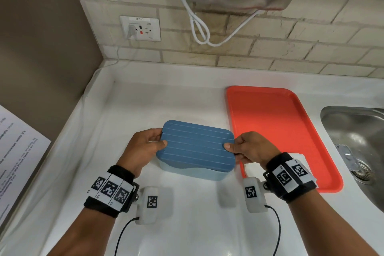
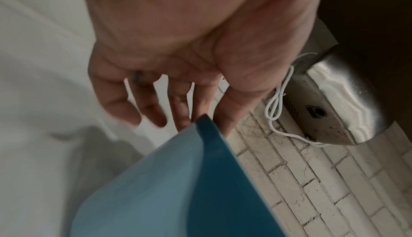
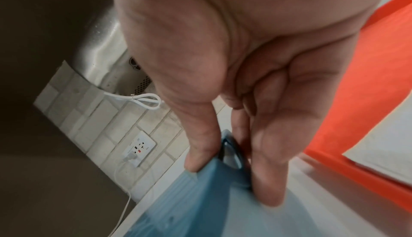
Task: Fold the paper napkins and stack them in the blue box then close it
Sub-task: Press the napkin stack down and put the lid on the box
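Left hand (image 1: pixel 145 147) and right hand (image 1: pixel 247 148) pinch lid (image 1: pixel 196 147) ends, thumbs on top, squaring it over blue box (image 1: pixel 193 172) on worktop (image 1: pixel 124 110) for even closing.

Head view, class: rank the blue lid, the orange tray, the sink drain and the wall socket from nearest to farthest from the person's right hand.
Measured from the right hand:
1. Blue lid: pinched at its right edge, touching the hand.
2. Orange tray: just right of the hand.
3. Sink drain: far right, past the tray.
4. Wall socket: up on the brick wall, far left.
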Action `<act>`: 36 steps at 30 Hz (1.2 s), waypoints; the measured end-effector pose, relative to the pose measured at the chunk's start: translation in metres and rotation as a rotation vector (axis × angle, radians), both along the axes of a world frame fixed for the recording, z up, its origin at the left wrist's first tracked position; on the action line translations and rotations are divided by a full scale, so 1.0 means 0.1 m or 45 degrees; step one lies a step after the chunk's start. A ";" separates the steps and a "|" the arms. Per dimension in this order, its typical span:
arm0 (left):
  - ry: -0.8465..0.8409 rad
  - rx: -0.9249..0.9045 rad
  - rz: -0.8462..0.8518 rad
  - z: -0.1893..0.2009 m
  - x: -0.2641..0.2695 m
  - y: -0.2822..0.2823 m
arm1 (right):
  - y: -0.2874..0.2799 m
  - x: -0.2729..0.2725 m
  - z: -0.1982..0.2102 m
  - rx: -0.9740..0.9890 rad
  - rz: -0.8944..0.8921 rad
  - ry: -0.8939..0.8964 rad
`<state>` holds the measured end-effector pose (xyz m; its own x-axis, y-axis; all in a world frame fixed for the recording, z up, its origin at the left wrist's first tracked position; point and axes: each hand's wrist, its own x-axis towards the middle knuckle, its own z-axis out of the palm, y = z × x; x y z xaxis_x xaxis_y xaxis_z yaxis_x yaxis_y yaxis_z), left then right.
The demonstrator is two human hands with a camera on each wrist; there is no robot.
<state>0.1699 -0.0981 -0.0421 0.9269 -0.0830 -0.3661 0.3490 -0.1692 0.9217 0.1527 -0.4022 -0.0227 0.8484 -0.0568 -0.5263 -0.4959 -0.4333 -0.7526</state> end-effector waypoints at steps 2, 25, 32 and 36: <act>0.090 -0.051 0.024 0.00 -0.02 -0.02 | 0.00 -0.02 -0.01 0.048 -0.024 0.025; 0.108 0.050 0.090 -0.05 -0.10 0.04 | 0.10 -0.26 -0.26 0.028 -0.299 -0.223; 0.231 0.094 0.008 -0.03 -0.06 0.08 | 0.11 -0.15 -0.16 0.126 -0.262 -0.049; 0.247 -0.014 -0.032 0.08 -0.05 -0.02 | 0.14 -0.13 -0.01 0.127 -0.136 0.031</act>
